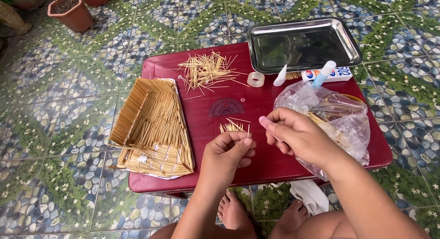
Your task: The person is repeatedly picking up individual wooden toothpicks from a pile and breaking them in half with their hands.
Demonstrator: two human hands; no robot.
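Left hand: my left hand (228,152) is over the near edge of the red table (256,168), fingers curled in and pinched on a small fan of toothpicks (233,126) whose tips point away from me.
Right hand: my right hand (293,133) hovers just right of the left, fingers loosely curled, thumb out; whether it holds anything I cannot tell.
Plastic bag: clear bag (341,122) directly behind my right hand, on the table's right side.
Toothpick panel: slanted glued structure (153,129) at the left of the table.
Loose pile: scattered toothpicks (206,70) at the far middle.
Far side: steel tray (303,44), tape roll (255,79), glue bottle (323,74).
Floor: terracotta pot (71,12), far left.
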